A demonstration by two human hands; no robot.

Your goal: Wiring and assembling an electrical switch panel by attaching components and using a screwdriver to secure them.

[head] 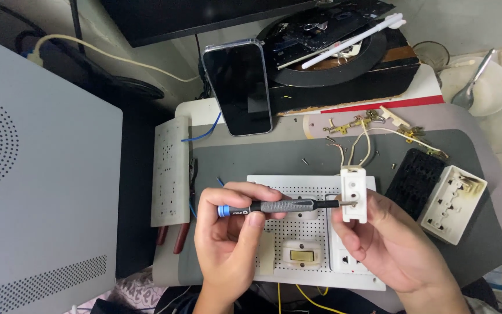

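My left hand (228, 241) grips a small black screwdriver (277, 206) with a blue end cap, held level with its tip pointing right. The tip touches the side of a small white socket module (354, 195), which my right hand (393, 244) holds upright between thumb and fingers. Thin wires (358, 148) run up from the module to brass contact strips (379, 122) on the mat. Both hands hover over a white perforated switchboard plate (303, 232) that carries a rocker switch (301, 253).
A phone (238, 87) leans upright behind the grey mat (245, 160). A white panel (171, 171) lies at the left over red-handled pliers (172, 235); a black grid part (415, 177) and a cream socket housing (453, 202) lie at the right. A grey perforated case (36, 174) stands far left.
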